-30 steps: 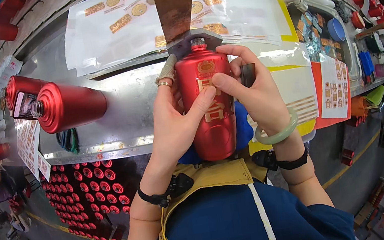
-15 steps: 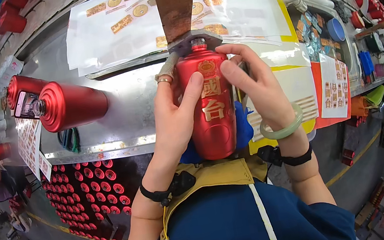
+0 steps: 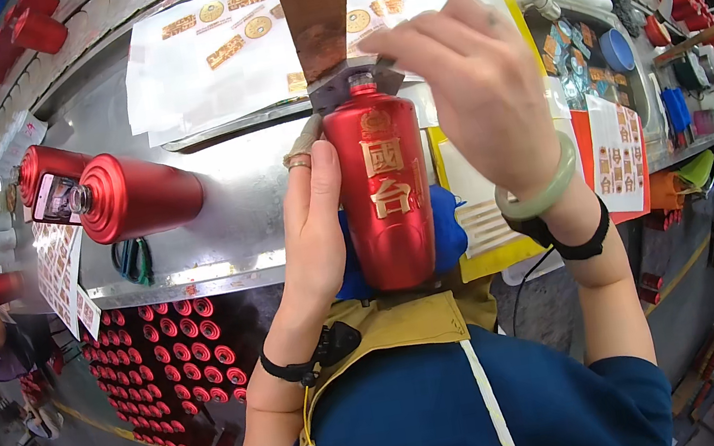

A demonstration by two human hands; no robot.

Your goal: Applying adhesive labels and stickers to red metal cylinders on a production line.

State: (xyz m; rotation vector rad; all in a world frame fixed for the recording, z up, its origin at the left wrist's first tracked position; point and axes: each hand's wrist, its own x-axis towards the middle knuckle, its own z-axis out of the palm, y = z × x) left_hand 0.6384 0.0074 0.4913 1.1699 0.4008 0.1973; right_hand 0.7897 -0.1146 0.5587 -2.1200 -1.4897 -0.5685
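Observation:
A red bottle (image 3: 391, 250) with gold characters and a gold emblem stands tilted in front of me. Its clear neck meets a dark metal bracket (image 3: 327, 89) at the foot of a brown post (image 3: 321, 9). My left hand (image 3: 305, 222) holds the bottle's left side, thumb along it and fingers partly hidden behind; a pale wrap covers one finger. Raised right of the bottle neck, my right hand (image 3: 479, 78) is off the bottle, its fingers bent, apart and slightly blurred. Nothing shows in it. Blue cloth (image 3: 448, 227) lies behind the bottle's lower end.
Sheets of gold stickers (image 3: 202, 70) cover the bench beyond the post. Two more red bottles (image 3: 152, 195) and a phone (image 3: 56, 198) are at left. A blue bowl (image 3: 617, 51) and a sticker sheet (image 3: 619, 153) are at right. Rows of red bottles (image 3: 195, 351) stand below the bench.
My right hand has left the bottle's upper right side and risen to the right. My left thumb has shifted from the bottle's front to its left side.

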